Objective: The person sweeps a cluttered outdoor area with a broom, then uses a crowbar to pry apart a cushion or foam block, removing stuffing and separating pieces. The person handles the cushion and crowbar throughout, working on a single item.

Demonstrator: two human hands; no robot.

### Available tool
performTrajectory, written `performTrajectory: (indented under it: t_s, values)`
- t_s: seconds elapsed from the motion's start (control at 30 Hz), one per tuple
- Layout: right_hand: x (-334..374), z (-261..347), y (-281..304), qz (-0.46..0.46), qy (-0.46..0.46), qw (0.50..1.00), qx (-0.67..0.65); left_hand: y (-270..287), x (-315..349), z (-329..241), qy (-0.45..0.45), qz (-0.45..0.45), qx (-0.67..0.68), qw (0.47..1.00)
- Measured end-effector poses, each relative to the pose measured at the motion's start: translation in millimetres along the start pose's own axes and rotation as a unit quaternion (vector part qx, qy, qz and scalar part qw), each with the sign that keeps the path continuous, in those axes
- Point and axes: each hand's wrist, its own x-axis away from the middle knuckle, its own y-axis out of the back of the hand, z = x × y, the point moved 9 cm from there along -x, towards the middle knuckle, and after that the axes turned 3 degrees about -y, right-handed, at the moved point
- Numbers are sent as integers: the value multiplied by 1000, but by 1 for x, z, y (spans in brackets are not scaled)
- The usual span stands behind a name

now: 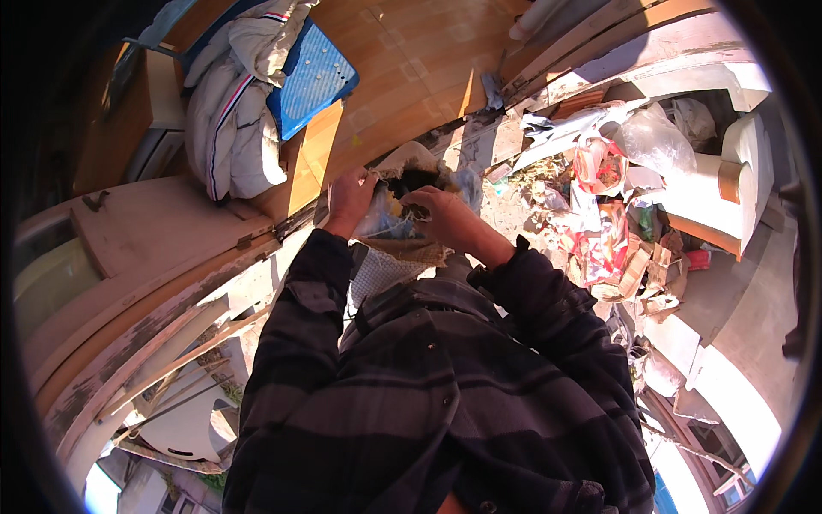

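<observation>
A woven sack (pixel 385 272) stands in front of my body with its mouth open toward me. Its frayed tan rim (pixel 409 156) curves round a dark hollow, and crumpled clear plastic shows inside. At the left side of the mouth, my left hand (pixel 346 202) is closed on the sack's edge. Bent over the right part of the opening is my right hand (pixel 447 216), its fingers curled together by the plastic and some loose pale strings. What those fingers pinch, if anything, is too small to make out.
On the right lies a heap of rubbish (pixel 599 231) with torn cardboard, red wrappers and plastic bags. A white padded jacket (pixel 231 128) hangs over a blue plastic seat (pixel 317 77) at the upper left. An opened door (pixel 163 218) stands left, beside the tiled floor (pixel 419 68).
</observation>
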Motion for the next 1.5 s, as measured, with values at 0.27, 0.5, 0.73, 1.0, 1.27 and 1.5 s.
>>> performTrajectory:
  t_s: [0.27,0.5,0.73,1.0,1.27,1.5]
  values:
    - [-15,-24,-25,-144,123,981,31,-12,2,12,39,17,28,999]
    - [-84,-72,-6,-144,-24,988,-59,-24,22,18,70,-75,58,993]
    - [-94,-6,37,-208,106,972,-35,-29,30,17,74,-117,-5,990]
    - [-55,49,129,-119,-39,987,-100,-24,34,8,33,-147,4,989]
    - [-27,29,117,-100,-34,978,-180,-29,32,14,59,-115,16,991]
    - [-44,0,65,-80,0,994,-78,-32,33,15,58,-107,7,992]
